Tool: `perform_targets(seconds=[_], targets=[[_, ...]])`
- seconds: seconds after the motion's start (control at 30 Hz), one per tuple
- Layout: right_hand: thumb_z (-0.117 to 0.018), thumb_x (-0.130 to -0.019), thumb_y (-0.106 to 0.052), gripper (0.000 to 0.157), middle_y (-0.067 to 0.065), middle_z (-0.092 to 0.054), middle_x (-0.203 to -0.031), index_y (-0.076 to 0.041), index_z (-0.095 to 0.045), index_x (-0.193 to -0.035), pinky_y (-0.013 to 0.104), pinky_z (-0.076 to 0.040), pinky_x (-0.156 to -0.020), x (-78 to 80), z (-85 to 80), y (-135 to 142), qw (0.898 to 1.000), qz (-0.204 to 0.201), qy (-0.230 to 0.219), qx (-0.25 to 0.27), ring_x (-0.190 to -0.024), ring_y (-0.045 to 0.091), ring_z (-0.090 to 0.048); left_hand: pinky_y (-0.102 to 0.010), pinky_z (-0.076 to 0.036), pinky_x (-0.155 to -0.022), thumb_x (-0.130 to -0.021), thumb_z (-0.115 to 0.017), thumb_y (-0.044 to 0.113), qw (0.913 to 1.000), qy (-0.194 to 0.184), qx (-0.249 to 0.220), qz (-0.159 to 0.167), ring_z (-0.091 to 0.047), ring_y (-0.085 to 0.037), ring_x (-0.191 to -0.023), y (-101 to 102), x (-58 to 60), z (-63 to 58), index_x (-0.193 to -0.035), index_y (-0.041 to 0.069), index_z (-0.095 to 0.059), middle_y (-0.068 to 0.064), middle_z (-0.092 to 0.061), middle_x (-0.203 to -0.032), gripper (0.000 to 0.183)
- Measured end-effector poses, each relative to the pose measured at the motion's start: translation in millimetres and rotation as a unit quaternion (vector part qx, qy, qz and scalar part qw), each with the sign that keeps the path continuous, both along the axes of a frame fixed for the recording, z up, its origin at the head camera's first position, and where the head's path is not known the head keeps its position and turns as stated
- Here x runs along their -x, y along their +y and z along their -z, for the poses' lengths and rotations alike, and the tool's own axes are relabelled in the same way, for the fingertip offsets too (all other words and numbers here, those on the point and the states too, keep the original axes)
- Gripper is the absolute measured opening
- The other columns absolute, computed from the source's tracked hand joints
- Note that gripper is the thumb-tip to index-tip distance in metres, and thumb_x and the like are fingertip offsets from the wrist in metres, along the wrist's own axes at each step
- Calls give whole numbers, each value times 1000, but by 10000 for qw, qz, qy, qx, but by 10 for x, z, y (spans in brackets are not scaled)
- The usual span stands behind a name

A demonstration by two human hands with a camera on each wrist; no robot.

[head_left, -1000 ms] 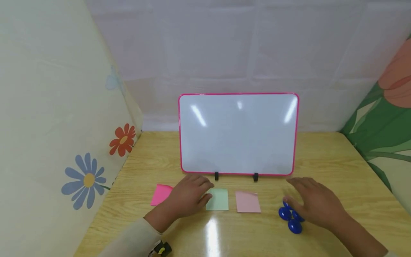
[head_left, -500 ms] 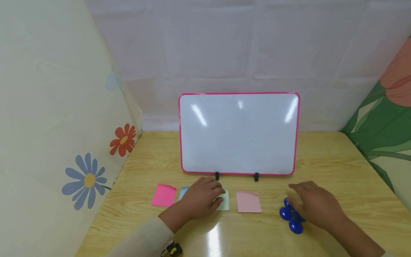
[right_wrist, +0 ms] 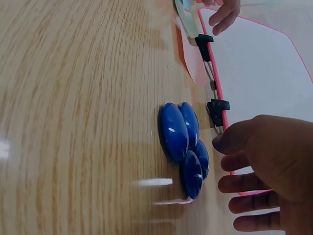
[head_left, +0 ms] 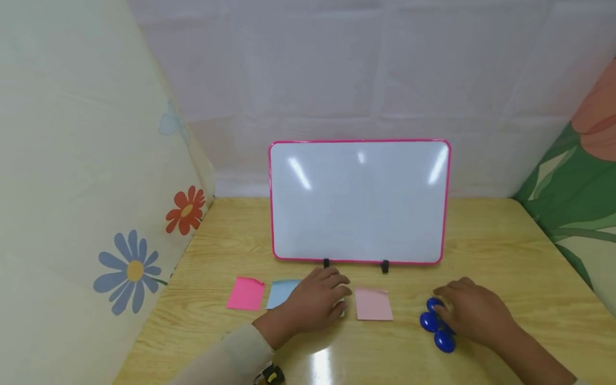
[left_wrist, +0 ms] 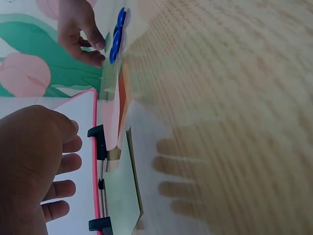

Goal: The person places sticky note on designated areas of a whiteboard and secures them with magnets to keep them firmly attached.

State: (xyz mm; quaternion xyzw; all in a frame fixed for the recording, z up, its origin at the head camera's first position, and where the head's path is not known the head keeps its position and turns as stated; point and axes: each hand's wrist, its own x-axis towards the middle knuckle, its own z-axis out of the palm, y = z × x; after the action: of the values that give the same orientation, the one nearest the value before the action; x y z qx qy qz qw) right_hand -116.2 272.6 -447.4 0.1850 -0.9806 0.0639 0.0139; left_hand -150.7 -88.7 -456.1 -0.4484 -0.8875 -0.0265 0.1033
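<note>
My left hand (head_left: 317,299) hovers over the pale green sticky note (left_wrist: 122,196), hiding most of it in the head view; its fingers are loosely bent and hold nothing. A light blue sticky note (head_left: 283,293) lies by the left wrist. To the right of that hand is a pale pink sticky note (head_left: 374,305), and a bright pink one (head_left: 246,293) lies farthest left. My right hand (head_left: 476,313) is held just beside and above a cluster of several glossy, round blue magnets (right_wrist: 175,131), fingers relaxed, with a gap to them in the right wrist view.
A whiteboard (head_left: 360,200) with a pink frame stands upright behind the notes on black stand feet (head_left: 385,266). The wooden table (head_left: 500,240) meets a pale cloth backdrop (head_left: 308,69) behind and flower-printed walls at both sides.
My left hand has moved right, from beside the green note to over it, uncovering the bright pink and light blue notes. My right hand has shifted slightly lower beside the magnets.
</note>
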Motion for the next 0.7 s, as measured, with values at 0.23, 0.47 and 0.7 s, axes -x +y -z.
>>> perform_targets(seconds=[0.23,0.47,0.7], targets=[[-82,-85,-32,26,-1,-70,-94,-13,-77,-101,46,-56,-75,7,18,8,9999,-83,-89,-100,-91,25,-64,-42,-40,-107,-101,-61,32,9999,-15,134,-60,-51,-22,-128,74,-24,28,-122,23,-71,3,-63,-135,25],[-82,-85,-31,22,-5,-68,-90,-14,-77,-99,42,-55,-72,13,51,21,9997,-183,-92,-130,-86,22,-62,-44,-40,-108,-102,-60,33,9999,-23,126,-86,-51,-22,-129,111,-13,85,-122,24,-71,2,-62,-136,25],[-82,-85,-31,22,-4,-68,-90,-14,-77,-99,43,-55,-73,28,63,19,9997,-96,-136,-186,-88,22,-63,-44,-38,-110,-102,-58,33,9997,-123,141,-160,-50,-23,-131,135,10,115,-122,24,-71,2,-62,-137,25]])
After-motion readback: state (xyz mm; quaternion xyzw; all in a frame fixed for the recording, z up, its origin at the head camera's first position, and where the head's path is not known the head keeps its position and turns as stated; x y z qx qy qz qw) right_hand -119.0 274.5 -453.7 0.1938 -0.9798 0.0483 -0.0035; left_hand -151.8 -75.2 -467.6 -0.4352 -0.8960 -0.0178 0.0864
